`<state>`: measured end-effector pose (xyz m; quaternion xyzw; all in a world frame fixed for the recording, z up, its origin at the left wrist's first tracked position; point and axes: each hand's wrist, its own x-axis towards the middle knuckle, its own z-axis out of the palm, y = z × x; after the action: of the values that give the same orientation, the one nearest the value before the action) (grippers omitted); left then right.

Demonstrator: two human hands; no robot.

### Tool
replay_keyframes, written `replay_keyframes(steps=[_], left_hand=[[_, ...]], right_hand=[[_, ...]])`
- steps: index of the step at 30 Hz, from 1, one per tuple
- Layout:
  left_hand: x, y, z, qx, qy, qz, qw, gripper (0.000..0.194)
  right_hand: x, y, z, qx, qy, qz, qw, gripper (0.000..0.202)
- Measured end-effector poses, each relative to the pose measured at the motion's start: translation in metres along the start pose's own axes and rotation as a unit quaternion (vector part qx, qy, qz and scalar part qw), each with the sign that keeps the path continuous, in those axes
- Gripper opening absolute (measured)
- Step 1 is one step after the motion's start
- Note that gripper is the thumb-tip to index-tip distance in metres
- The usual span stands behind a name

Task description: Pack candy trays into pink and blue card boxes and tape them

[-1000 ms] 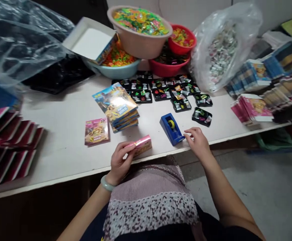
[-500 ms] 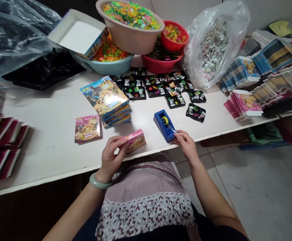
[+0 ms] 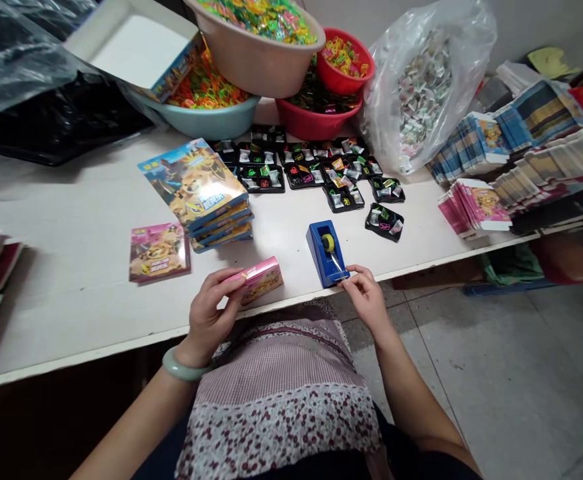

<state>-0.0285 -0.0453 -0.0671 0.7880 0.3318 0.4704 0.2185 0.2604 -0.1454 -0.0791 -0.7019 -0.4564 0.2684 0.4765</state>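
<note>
My left hand [image 3: 214,310] grips a small pink box [image 3: 263,280] that stands on its edge near the front of the table. Thumb and fingers close around the box's left end. At the blue tape dispenser [image 3: 321,250], my right hand [image 3: 366,297] pinches the free end of the clear tape [image 3: 337,262] by the cutting edge. This strip runs from the yellow-cored roll down to my fingertips. Left of the pink box, a stack of blue picture boxes [image 3: 204,190] rises, and another pink box [image 3: 159,252] lies flat beside it.
Black trays [image 3: 384,222] with small wrapped pieces lie behind the dispenser. Farther back are a beige basin [image 3: 261,63], a light blue basin [image 3: 206,120], red bowls [image 3: 316,120] and a clear plastic bag [image 3: 379,120]. Folded cartons [image 3: 476,207] line the right side.
My right hand has moved slightly toward the dispenser's front edge, bringing the tape down to the cutter. The left hand keeps its hold on the pink box. The view has shifted slightly.
</note>
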Motion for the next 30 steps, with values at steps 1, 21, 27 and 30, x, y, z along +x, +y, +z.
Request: replay_keyframes(steps=[1, 21, 27, 30], left_hand=[[-0.001, 0.000, 0.000, -0.002, -0.001, 0.002, 1.000, 0.031], [0.007, 0.016, -0.003, 0.041, -0.059, 0.048, 0.996, 0.029], [0.015, 0.014, -0.013, 0.164, -0.182, 0.123, 0.962, 0.048], [0.018, 0.009, -0.007, 0.143, -0.177, 0.110, 0.968, 0.042]], right_hand=[[-0.002, 0.001, 0.002, -0.014, 0.003, -0.006, 1.000, 0.025], [-0.016, -0.087, 0.053, 0.169, -0.237, 0.021, 0.956, 0.024], [0.004, -0.082, 0.097, 0.198, -0.205, 0.054, 0.957, 0.066], [0.010, -0.078, 0.099, 0.087, -0.189, 0.021, 0.978, 0.072]])
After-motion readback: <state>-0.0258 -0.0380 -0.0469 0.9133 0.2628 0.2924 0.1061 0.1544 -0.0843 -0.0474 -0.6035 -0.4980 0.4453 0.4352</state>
